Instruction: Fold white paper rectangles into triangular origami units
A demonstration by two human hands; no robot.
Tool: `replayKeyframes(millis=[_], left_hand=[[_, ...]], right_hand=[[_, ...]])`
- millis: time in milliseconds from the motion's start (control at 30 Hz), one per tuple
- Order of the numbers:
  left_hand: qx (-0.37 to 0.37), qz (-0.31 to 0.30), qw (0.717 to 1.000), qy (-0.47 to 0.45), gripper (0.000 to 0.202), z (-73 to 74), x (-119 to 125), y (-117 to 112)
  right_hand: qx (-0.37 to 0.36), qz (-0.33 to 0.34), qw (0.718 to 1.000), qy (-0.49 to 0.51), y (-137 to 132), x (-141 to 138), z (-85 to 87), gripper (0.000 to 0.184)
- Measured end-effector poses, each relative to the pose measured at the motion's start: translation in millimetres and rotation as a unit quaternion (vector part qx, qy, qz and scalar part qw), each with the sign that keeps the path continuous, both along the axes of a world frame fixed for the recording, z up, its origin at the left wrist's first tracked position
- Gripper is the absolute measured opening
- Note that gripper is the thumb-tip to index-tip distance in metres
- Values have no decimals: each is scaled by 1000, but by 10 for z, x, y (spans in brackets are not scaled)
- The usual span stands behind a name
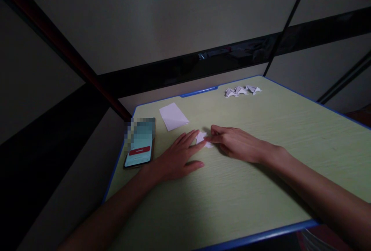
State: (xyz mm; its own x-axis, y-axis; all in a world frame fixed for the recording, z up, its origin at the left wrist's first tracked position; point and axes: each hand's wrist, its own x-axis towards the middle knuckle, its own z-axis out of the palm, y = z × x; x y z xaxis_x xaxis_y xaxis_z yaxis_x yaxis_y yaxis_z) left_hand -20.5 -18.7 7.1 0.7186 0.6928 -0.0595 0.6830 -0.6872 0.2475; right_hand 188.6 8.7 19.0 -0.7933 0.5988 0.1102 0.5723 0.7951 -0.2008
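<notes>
A small folded piece of white paper (pixel 200 138) lies flat on the table between my two hands. My left hand (pixel 181 154) rests on the tabletop with its fingers stretched out, the fingertips touching the paper's left and lower side. From the right, my right hand (pixel 236 141) reaches in with curled fingers. Its index finger and thumb come together at the paper's right edge, partly covering it. Whether they pinch the paper or only press on it is hard to see.
The pale green table (pixel 290 158) has a blue rim. A phone (pixel 139 156) with a lit screen lies at the left edge. Beside it is a larger folded white sheet (pixel 174 116). Three folded paper figures (pixel 240 90) stand in a row at the back. Cabinet panels (pixel 185 23) rise behind.
</notes>
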Motion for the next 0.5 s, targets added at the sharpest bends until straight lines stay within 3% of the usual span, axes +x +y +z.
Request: replayKeyframes(millis=[500], left_hand=[[16, 1, 1000, -6, 57, -32, -6, 6]], right_hand=[[40, 38, 998, -30, -99, 16, 25, 24]])
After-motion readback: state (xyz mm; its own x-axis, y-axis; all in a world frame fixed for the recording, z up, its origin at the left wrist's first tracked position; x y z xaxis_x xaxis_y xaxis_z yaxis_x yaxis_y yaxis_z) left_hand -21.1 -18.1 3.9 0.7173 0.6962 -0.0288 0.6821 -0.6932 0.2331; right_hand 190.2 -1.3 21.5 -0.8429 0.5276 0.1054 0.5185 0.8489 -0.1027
